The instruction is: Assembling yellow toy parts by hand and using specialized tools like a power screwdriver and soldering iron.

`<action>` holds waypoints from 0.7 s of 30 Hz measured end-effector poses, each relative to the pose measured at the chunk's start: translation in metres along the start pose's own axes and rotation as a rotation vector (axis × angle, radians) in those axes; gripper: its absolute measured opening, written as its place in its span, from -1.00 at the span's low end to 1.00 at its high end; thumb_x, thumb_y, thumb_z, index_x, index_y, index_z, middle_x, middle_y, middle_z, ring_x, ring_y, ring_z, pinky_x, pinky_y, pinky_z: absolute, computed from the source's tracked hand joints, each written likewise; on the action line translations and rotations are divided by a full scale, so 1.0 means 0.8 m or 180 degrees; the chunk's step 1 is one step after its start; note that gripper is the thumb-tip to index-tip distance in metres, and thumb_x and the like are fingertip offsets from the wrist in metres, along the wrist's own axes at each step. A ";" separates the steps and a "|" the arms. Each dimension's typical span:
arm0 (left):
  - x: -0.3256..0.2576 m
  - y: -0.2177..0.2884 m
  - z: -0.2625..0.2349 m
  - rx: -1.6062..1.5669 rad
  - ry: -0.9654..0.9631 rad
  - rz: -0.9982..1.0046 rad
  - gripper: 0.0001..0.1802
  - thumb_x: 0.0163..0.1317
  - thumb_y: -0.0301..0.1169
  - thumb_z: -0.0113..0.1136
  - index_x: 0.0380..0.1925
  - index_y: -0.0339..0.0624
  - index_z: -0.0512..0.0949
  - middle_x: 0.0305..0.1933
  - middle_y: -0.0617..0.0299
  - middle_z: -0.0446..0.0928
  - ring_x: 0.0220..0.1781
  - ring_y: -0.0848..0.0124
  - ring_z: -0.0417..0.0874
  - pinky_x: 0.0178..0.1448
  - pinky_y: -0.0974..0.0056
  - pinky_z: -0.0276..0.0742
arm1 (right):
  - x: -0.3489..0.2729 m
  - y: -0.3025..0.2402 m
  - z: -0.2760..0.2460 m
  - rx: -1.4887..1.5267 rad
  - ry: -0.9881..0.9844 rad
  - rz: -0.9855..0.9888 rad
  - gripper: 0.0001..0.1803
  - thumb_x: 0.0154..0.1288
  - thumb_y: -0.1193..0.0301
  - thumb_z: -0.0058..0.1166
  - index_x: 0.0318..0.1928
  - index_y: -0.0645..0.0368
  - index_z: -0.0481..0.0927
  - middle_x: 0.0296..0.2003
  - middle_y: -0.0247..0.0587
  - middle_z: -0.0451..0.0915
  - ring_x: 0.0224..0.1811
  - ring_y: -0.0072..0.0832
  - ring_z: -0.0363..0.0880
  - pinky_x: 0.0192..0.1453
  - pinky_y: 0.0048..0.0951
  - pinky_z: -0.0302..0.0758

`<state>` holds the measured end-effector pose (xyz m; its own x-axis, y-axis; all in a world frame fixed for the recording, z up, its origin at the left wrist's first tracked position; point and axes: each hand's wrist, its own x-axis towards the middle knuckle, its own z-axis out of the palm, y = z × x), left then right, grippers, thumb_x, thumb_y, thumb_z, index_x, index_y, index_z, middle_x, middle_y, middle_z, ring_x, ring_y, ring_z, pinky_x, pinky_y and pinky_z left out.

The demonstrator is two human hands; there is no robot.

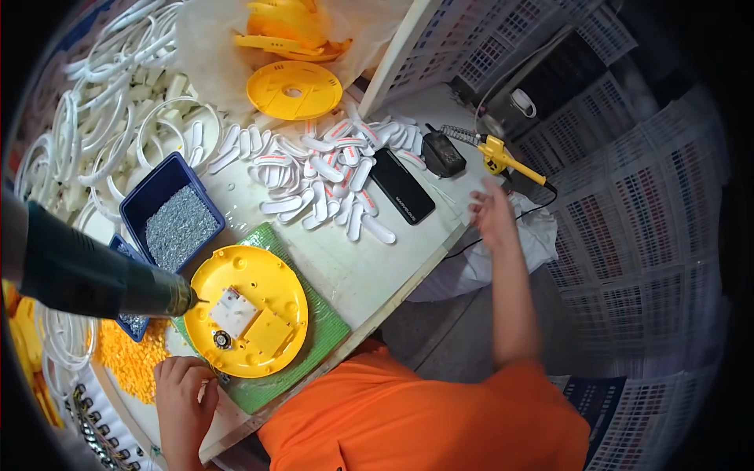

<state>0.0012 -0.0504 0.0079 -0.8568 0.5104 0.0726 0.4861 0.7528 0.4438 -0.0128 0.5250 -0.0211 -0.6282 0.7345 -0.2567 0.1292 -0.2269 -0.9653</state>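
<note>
My left hand (pixel 187 386) rests at the lower left rim of a round yellow plastic housing (pixel 275 302), its fingers loosely bent and apart. Inside the housing sit a white module (pixel 234 312), a yellow box-shaped part (pixel 269 333) and a small round silver-and-black part (pixel 222 339). The housing lies on a green mat (pixel 323 320). My right hand (pixel 493 216), fingers spread and nothing in it, is raised off the table's right edge. Near its fingertips is a yellow-handled soldering iron (pixel 510 161) in a coiled stand. A dark power screwdriver (pixel 102 271) points its bit toward the housing's left side.
A blue bin (pixel 169 216) of small metal screws stands behind the mat. Orange pieces (pixel 133 357) lie left. White curved parts (pixel 322 169), a black phone (pixel 402 186) and white cable loops (pixel 98 118) cover the back. Yellow covers (pixel 294 90) are stacked beyond. Plastic crates (pixel 628 220) stand right.
</note>
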 end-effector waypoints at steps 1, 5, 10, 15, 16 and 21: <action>0.000 0.000 0.001 0.0142 0.0035 0.0045 -0.80 -0.01 -0.59 0.34 -0.38 -0.16 0.54 -0.22 0.16 0.56 -0.07 0.11 0.54 0.13 0.03 0.38 | 0.016 -0.008 -0.008 0.0095 0.0065 -0.0118 -0.55 0.45 0.04 0.19 0.17 -0.01 0.51 -0.24 -0.35 0.57 -0.39 -0.51 0.56 -0.47 -0.49 0.44; -0.007 0.026 -0.011 0.1094 0.0166 -0.0019 -0.79 -0.03 -0.57 0.32 -0.38 -0.16 0.50 -0.25 0.15 0.53 -0.10 0.11 0.54 0.14 0.02 0.37 | 0.110 -0.021 -0.029 0.0144 -0.0515 -0.0839 -0.69 0.51 0.10 0.15 0.05 0.00 0.58 -0.22 -0.48 0.57 -0.38 -0.69 0.52 -0.46 -0.59 0.42; 0.003 0.021 -0.018 0.1383 0.0100 0.0179 -0.89 0.16 -0.40 0.18 -0.30 -0.04 0.52 -0.29 0.28 0.48 -0.08 0.30 0.56 0.18 0.05 0.39 | 0.215 -0.049 -0.161 -0.1646 0.0211 -0.1789 -0.54 0.52 0.12 0.14 0.16 0.25 0.62 -0.03 -0.18 0.67 0.01 -0.43 0.66 0.03 -0.39 0.60; -0.018 0.024 -0.026 0.1707 0.0218 -0.0015 -0.82 0.12 -0.41 0.23 -0.23 -0.04 0.59 -0.24 0.35 0.52 -0.07 0.38 0.57 0.20 0.09 0.39 | 0.097 -0.061 -0.063 -0.1519 0.1190 -0.2382 -0.62 0.49 0.16 0.19 0.14 0.13 0.66 -0.15 -0.31 0.72 -0.28 -0.65 0.59 -0.26 -0.62 0.49; -0.023 0.022 -0.023 0.1701 0.0224 -0.0126 -0.80 0.10 -0.42 0.24 -0.23 -0.02 0.60 -0.22 0.36 0.53 -0.04 0.38 0.57 0.22 0.08 0.38 | 0.075 -0.062 -0.055 -0.1542 0.1251 -0.2767 -0.61 0.49 0.15 0.18 0.14 0.13 0.66 -0.16 -0.31 0.71 -0.30 -0.65 0.57 -0.26 -0.64 0.47; -0.022 0.020 -0.012 0.1395 0.0351 -0.0340 -0.83 0.11 -0.46 0.33 -0.26 -0.02 0.62 -0.15 0.35 0.59 -0.01 0.32 0.59 0.23 0.05 0.35 | -0.061 -0.073 0.039 -0.1074 0.0684 -0.2960 -0.59 0.58 0.22 0.05 0.21 0.26 0.58 -0.05 -0.21 0.67 -0.28 -0.65 0.55 -0.23 -0.67 0.46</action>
<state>0.0225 -0.0516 0.0220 -0.9078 0.3910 0.1520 0.4004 0.9156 0.0363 -0.0135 0.4826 0.0489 -0.4430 0.6350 0.6328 -0.1101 0.6620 -0.7414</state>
